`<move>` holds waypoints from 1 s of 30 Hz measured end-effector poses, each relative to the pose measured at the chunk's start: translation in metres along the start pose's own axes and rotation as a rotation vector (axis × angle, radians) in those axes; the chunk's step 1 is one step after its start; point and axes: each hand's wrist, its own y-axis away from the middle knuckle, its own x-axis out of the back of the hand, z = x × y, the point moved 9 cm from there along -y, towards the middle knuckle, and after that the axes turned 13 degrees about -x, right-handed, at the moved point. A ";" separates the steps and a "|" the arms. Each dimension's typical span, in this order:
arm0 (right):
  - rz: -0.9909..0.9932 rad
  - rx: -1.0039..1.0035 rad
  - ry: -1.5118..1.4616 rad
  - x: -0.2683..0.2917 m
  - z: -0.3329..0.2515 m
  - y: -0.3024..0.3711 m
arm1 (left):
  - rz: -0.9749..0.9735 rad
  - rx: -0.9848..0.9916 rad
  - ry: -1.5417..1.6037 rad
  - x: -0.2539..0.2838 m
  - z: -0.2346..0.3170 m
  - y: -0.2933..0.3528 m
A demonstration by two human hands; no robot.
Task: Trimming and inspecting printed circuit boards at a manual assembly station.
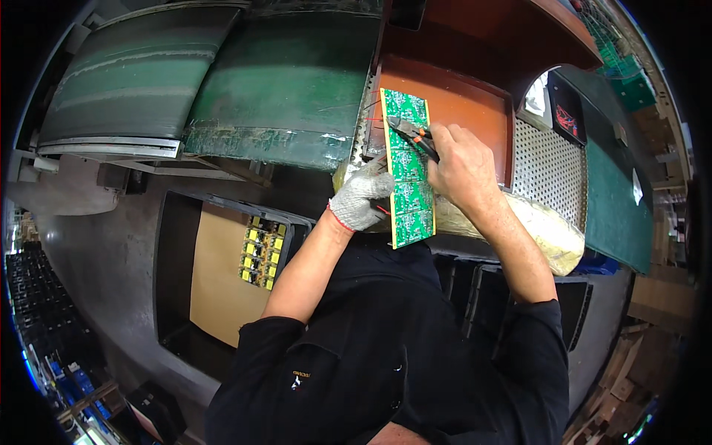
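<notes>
A long green circuit board panel with yellow edge strips is held up in front of me, its soldered face toward me. My left hand, in a grey knitted glove, grips the panel's left edge at about mid-length; some of its fingers are hidden behind the board. Bare and closed, my right hand holds side cutters with black and orange handles. Their jaws lie over the upper part of the board, close to its left edge. Thin red wires stick out past that same edge.
Behind the board is an orange-red tray, beside a perforated metal plate. Green belts run along the left. A plastic-wrapped roll edges the bench. At lower left, a dark crate holds cardboard and a board with yellow components.
</notes>
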 end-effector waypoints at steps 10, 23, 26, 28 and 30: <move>0.004 -0.161 -0.116 -0.007 0.061 -0.001 | 0.032 -0.043 0.101 0.001 0.006 0.006; 0.060 -0.183 -0.072 -0.013 0.072 -0.010 | -0.013 -0.026 0.135 0.000 0.006 0.007; 0.058 -0.184 -0.076 -0.016 0.072 -0.009 | -0.014 -0.029 0.121 0.001 0.006 0.006; 0.040 -0.180 -0.073 -0.018 0.073 -0.006 | -0.022 -0.033 0.109 0.004 0.006 0.006; 0.029 -0.178 -0.070 -0.020 0.074 -0.002 | -0.026 -0.035 0.104 0.003 0.006 0.006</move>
